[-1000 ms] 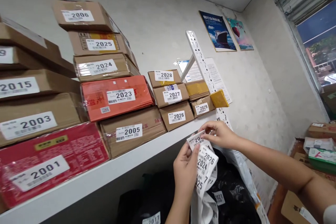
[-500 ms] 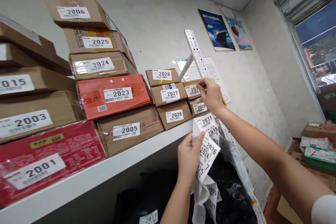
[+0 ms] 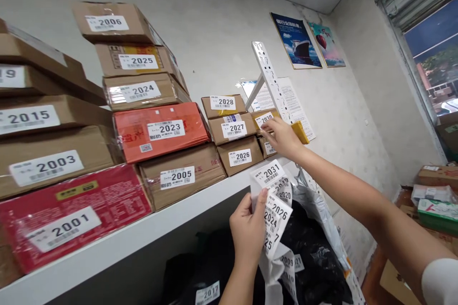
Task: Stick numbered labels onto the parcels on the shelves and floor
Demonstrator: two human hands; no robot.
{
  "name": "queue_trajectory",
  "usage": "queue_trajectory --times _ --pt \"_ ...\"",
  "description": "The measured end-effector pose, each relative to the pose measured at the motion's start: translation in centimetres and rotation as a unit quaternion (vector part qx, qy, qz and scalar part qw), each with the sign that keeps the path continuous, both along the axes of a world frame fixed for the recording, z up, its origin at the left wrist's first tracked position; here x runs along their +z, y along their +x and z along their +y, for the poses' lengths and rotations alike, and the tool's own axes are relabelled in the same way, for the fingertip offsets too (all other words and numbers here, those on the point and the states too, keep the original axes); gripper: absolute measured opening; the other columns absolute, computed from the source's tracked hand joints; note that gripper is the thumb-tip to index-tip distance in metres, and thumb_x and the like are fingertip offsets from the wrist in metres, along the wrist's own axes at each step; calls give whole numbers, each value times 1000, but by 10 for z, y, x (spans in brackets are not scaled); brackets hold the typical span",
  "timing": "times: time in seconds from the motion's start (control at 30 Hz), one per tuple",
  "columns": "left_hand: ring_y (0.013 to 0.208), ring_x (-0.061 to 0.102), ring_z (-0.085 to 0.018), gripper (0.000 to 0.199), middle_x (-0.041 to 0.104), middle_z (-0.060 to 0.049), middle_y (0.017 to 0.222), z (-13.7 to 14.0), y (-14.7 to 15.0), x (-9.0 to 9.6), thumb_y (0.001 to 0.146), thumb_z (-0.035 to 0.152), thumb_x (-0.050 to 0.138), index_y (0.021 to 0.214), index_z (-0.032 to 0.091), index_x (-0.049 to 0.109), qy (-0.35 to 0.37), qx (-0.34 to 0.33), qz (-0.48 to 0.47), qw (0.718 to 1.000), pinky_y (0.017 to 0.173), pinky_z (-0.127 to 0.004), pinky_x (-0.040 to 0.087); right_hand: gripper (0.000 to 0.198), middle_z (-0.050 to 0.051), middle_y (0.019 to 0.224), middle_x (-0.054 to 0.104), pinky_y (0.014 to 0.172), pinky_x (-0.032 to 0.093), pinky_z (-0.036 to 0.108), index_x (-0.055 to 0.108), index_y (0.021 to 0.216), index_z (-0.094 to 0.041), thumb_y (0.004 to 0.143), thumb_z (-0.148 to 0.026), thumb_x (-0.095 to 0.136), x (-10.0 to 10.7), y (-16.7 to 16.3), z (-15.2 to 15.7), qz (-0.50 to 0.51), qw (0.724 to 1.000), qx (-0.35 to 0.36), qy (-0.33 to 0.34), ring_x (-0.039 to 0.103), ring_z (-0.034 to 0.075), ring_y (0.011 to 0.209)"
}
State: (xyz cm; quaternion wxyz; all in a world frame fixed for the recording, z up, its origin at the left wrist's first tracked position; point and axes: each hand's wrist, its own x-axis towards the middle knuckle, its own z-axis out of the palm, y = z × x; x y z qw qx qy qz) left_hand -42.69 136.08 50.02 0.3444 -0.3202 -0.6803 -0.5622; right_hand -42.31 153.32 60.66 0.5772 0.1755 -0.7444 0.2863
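My left hand [image 3: 246, 226] grips a strip of white number labels [image 3: 274, 171] between thumb and fingers. Label 2031 is uppermost, and the strip hangs down in loose folds. At the shelf's far end my right hand [image 3: 284, 139] is held palm-down, its fingers extended at the lower edge of the label on box 2030 [image 3: 271, 113]. Nothing shows in those fingers. Below it, box 2029 [image 3: 267, 147] is partly covered by the hand. Box 2028 [image 3: 222, 105], box 2027 [image 3: 232, 128] and box 2026 [image 3: 240, 156] are stacked just to the left.
More labelled cartons line the white shelf [image 3: 143, 236], including a red box [image 3: 114, 200] and an orange box [image 3: 161, 147]. A perforated white upright [image 3: 268, 76] rises at the shelf end. Black bags [image 3: 318, 252] lie underneath, and parcels [image 3: 436, 214] sit at the right.
My right hand has shifted left and lower across the label on box 2030, its fingers opening from a pinch. My left hand and the label strip have moved slightly left. The view has shifted a little.
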Motion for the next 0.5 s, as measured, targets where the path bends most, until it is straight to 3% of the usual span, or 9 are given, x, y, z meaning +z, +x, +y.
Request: queue_trajectory --times 0.1,0.17,0.23,0.3,0.4,0.5 --pt "51 33 -9 44 34 7 49 -8 -2 3 72 51 64 50 19 44 3 8 8 1000 48 -20 31 17 6 91 68 70 49 27 67 92 -16 91 -30 57 -40 15 -1 -56 976 211 12 62 15 82" --pt "56 47 -12 32 52 4 56 -8 -5 7 66 48 71 61 18 60 -7 -31 -23 999 52 -21 39 20 3 81 68 62 47 24 68 87 -16 86 -35 63 -65 18 -1 -80 962 263 -4 60 13 72" --pt "67 58 -18 35 66 -1 72 -4 -8 10 59 45 77 81 19 68 -14 -95 -75 993 59 -24 46 20 1 74 66 58 45 23 68 86 -16 82 -36 67 -83 16 0 -65 961 265 -43 57 12 67" --pt "69 61 -19 41 68 -3 75 4 -9 12 59 46 77 87 18 68 -21 -137 -114 984 60 -26 47 22 -1 70 63 57 45 24 67 90 -18 78 -36 70 -94 12 2 -42 958 269 -92 55 11 62" --pt "58 52 -14 34 59 1 60 18 -8 10 67 51 70 72 18 62 -59 -136 -109 983 54 -22 41 22 -1 70 62 59 47 25 65 87 -19 77 -37 71 -102 13 7 -8 949 271 -161 58 13 64" --pt "50 38 -10 40 41 6 51 29 -6 4 75 56 60 61 20 49 -83 -80 -59 992 48 -20 32 14 2 78 66 62 50 26 64 79 -20 82 -34 67 -108 20 13 29 959 236 -157 61 15 74"
